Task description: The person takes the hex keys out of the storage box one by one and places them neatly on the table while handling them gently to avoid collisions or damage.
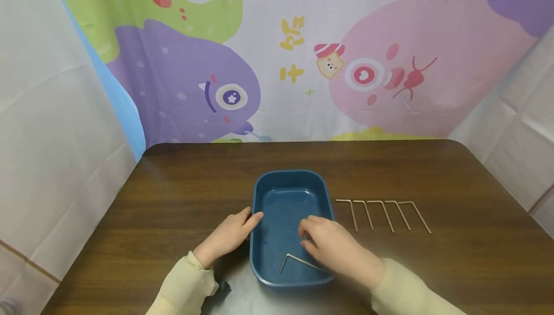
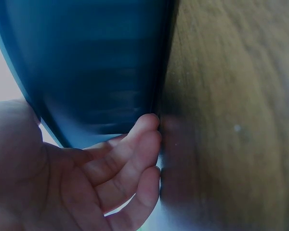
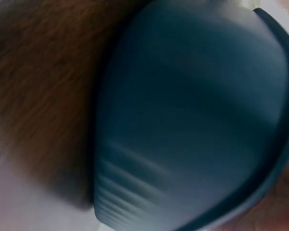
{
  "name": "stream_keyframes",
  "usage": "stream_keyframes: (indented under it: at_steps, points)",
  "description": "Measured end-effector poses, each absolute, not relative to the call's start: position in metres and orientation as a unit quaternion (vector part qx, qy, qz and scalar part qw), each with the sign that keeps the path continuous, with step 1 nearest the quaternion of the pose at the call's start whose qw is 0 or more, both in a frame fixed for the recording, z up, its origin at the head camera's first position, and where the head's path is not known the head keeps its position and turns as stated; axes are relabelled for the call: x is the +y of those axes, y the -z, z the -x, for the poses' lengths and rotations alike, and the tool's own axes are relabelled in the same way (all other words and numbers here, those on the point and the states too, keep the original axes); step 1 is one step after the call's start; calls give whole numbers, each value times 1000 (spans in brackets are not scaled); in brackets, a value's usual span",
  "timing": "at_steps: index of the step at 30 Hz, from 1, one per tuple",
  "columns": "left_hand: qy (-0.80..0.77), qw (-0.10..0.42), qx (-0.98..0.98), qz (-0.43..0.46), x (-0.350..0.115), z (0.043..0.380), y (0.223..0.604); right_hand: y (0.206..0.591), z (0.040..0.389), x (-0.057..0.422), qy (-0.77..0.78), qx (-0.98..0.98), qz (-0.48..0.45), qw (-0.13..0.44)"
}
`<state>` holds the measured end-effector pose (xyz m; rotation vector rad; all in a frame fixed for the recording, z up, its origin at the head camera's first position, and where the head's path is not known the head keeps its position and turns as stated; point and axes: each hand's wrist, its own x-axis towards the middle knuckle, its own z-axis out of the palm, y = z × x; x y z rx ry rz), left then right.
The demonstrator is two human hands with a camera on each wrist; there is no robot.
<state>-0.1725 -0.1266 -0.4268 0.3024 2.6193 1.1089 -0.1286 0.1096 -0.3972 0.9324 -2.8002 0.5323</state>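
Note:
A deep blue rectangular plastic bin [image 1: 285,195] stands on the table. My left hand [image 1: 229,235] grips its left side, thumb over the rim and fingers against the outer wall. In the left wrist view, those fingertips [image 2: 149,139] reach down beside the bin wall near the tabletop. Over the bin's right rim hangs my right hand [image 1: 335,245], fingers bent and nothing visible between thumb and fingertips. One L-shaped metal hex key [image 1: 303,260] lies in the near end of the bin, just below that hand. The right wrist view mostly shows the bin's outer wall [image 3: 192,115].
Right of the bin, several similar hex keys [image 1: 383,214] lie in a row on the brown wooden table [image 1: 195,180]. A cartoon-printed cloth [image 1: 294,103] hangs behind the table's far edge. Something dark [image 1: 222,290] is beside the left sleeve.

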Motion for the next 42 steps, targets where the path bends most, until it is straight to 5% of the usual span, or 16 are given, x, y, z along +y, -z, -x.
stream_keyframes:
  at_steps: [18, 42]
  points:
    - [-391, 138, 904, -106, -128, 172, 427, 411, 131, 97, -81, -939, -334, -16]
    - [-387, 137, 906, -105, -127, 172, 425, 412, 129, 96, -65, -939, -338, 17]
